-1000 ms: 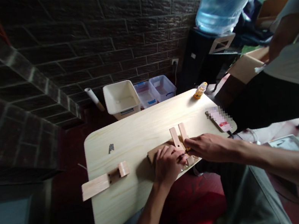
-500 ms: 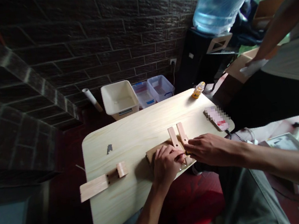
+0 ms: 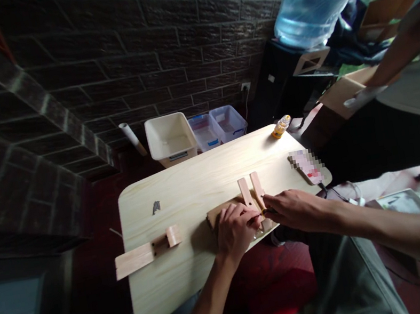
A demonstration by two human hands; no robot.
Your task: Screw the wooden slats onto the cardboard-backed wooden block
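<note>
Near the front edge of the pale wooden table [image 3: 198,180] lies a brown block-like piece [image 3: 215,213] with two light wooden strips [image 3: 244,190] projecting beyond it, each with a dark hole. My left hand [image 3: 235,228] rests over this piece, its fingers bent and pinched near the strips' lower ends. My right hand [image 3: 290,209] is closed around a small tool [image 3: 270,211] with a dark and yellow part, whose tip meets the left fingertips. What the left fingertips hold is too small to make out.
Dark screws [image 3: 156,207] and a joined wooden piece [image 3: 134,260] lie on the left. A bottle [image 3: 281,126] and a phone [image 3: 306,167] are at the right. Bins [image 3: 171,136] stand behind the table; another person [image 3: 416,82] stands at the right.
The right fingers are drawn in more tightly around the tool. My left hand keeps its place on the piece. The whole view has shifted slightly.
</note>
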